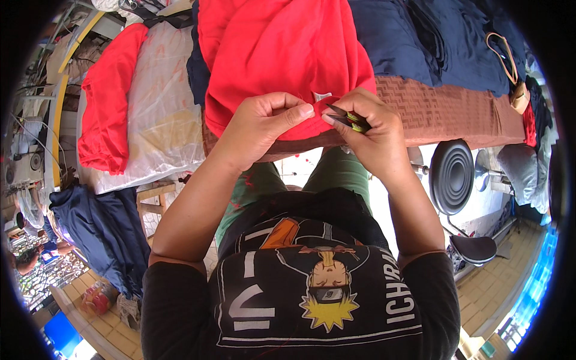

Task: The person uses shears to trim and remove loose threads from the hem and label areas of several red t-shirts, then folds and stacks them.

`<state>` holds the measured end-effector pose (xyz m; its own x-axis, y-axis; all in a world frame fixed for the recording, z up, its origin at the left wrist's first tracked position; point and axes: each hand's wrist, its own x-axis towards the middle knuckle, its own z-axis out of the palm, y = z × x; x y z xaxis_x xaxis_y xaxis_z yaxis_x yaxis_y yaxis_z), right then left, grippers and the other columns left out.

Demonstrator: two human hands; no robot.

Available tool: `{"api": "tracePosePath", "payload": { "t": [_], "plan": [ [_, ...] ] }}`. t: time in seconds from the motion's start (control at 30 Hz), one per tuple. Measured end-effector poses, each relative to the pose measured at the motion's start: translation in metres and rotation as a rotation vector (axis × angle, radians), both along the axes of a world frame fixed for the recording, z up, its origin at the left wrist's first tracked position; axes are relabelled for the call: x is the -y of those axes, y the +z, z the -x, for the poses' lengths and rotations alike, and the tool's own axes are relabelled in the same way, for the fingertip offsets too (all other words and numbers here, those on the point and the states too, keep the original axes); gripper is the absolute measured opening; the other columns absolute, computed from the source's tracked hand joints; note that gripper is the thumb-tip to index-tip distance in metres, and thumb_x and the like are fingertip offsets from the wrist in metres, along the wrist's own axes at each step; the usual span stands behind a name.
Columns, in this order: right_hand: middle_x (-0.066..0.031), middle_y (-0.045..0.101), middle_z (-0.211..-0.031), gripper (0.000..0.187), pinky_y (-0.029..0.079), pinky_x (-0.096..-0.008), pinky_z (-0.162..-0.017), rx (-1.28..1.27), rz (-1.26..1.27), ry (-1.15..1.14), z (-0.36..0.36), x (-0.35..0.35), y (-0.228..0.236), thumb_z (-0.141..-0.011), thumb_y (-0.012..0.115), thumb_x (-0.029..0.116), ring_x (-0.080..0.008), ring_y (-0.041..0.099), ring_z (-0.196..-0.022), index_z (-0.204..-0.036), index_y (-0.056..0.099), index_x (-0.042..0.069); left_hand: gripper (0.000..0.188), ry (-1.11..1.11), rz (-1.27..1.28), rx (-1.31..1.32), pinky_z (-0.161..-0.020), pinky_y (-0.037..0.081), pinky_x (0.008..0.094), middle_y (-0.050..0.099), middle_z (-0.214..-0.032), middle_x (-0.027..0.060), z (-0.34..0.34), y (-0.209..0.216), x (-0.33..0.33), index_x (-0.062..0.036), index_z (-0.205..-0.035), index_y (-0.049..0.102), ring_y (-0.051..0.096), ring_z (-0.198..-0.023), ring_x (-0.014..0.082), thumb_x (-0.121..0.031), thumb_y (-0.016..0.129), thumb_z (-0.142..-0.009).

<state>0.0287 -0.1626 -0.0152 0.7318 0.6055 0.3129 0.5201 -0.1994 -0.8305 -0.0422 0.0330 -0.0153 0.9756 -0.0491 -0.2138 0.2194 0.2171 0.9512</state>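
A red garment [282, 54] lies spread in front of me, its near edge between my hands. My left hand [264, 123] is closed, thumb against the curled fingers, pinching that edge; the exact grip is partly hidden. In my right hand [375, 123] is a pair of thread snips [351, 119] with dark blades and a yellow-green part, the blades pointing left towards the garment. The right thumb and fingertip also meet by the red edge. A small white label [322, 96] shows on the garment just beyond the gap between my hands.
The garment rests on a brown textured cloth [444, 114]. Dark blue garments [408, 42] are piled at the right, with a beige strap [504, 57] beside them. At the left, another red garment [111, 102] lies on a plastic-wrapped bundle [162, 102]. A round black stool seat [452, 177] stands at the right.
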Motion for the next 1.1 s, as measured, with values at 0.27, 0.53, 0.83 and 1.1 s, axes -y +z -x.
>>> {"api": "tracePosePath", "payload": {
  "t": [0.27, 0.53, 0.83, 1.1],
  "plan": [
    [-0.0096, 0.067, -0.101, 0.035, 0.053, -0.0303, -0.077, -0.136, -0.102, 0.589, 0.003, 0.017, 0.044, -0.075, 0.072, -0.005, -0.0201, 0.064, -0.095, -0.109, 0.068, 0.004, 0.016, -0.408, -0.931, 0.284, -0.101, 0.038, 0.0379, 0.068, -0.108, 0.0076, 0.018, 0.04, -0.032, -0.005, -0.094, 0.072, 0.058, -0.115, 0.0245, -0.019, 0.067, -0.088],
    [-0.0166, 0.064, -0.119, 0.042, 0.053, -0.0336, -0.087, -0.134, -0.109, 0.51, -0.007, 0.027, 0.048, -0.076, 0.07, -0.002, -0.0266, 0.061, -0.113, -0.117, 0.064, 0.0, 0.019, -0.286, -1.006, 0.279, -0.105, 0.034, 0.0442, 0.064, -0.117, 0.011, 0.063, 0.1, -0.081, -0.0051, -0.096, 0.069, 0.057, -0.117, 0.0304, -0.018, 0.071, -0.082],
    [-0.0026, 0.067, -0.081, 0.01, 0.048, -0.0254, -0.068, 0.008, 0.222, -0.018, -0.02, 0.043, 0.024, -0.086, 0.068, 0.009, -0.0131, 0.061, -0.072, -0.09, 0.066, 0.0, 0.04, 0.073, -1.42, 0.547, -0.097, 0.043, 0.0338, 0.063, -0.113, 0.0109, 0.028, -0.025, -0.054, -0.0059, -0.112, 0.061, 0.059, -0.109, 0.0272, 0.001, 0.066, -0.073],
    [0.0062, 0.049, -0.056, 0.015, 0.016, -0.0207, -0.036, -0.61, -0.358, -0.366, -0.017, 0.118, 0.051, -0.089, 0.067, 0.016, -0.0016, 0.03, -0.037, -0.079, 0.061, 0.007, 0.023, 0.433, -0.169, 0.573, -0.085, 0.049, 0.0272, 0.066, -0.098, 0.0081, -0.019, 0.086, -0.111, 0.0013, -0.104, 0.062, 0.063, -0.091, 0.0155, -0.001, 0.044, -0.089]
  ]
}}
